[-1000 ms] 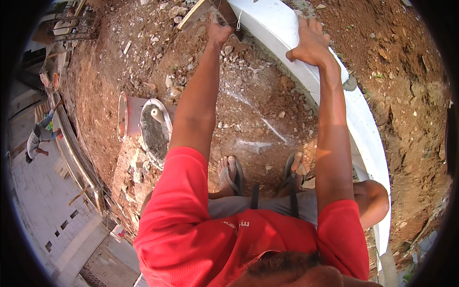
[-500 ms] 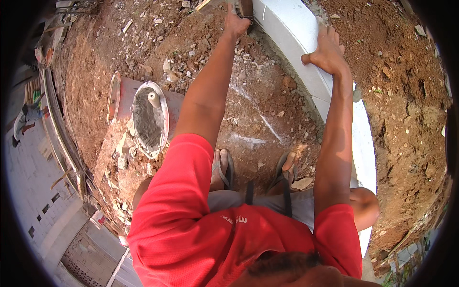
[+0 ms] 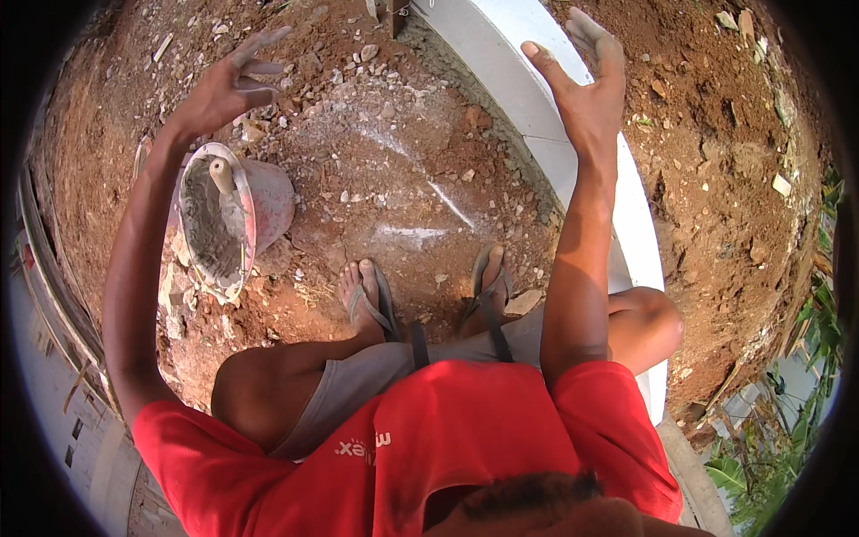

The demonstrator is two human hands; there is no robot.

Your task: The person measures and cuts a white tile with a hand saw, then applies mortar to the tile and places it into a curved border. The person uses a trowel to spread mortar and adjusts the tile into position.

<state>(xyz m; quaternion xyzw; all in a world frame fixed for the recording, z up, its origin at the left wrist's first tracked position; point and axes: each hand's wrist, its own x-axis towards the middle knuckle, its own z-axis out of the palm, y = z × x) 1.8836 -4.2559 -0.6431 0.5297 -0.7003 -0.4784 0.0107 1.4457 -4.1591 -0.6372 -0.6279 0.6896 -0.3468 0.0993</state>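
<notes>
My left hand (image 3: 234, 85) hangs in the air above the soil, fingers spread and holding nothing. Below it stands a bucket (image 3: 273, 199) of wet grey mortar (image 3: 201, 219), with a light tool handle (image 3: 221, 174) sticking out; the rest of that tool is sunk in the mix. To the right, a curved row of pale curb blocks (image 3: 640, 224) runs past my knee. My right hand (image 3: 586, 94) is raised over the curb, thumb and fingers apart with nothing between them. Dusty grey residue coats the fingers of both hands.
A wooden stake (image 3: 396, 18) rises beside the curb's far end. Grey mortar (image 3: 452, 58) lines the curb's foot. White powder marks (image 3: 412, 233) lie on the stony soil near my sandalled feet (image 3: 367, 295). Green plants (image 3: 769, 483) grow at the lower right.
My left hand has left the wooden stake and swung left toward the bucket, its fingers spreading. My right hand has come up off the curb. The view has shifted to the right.
</notes>
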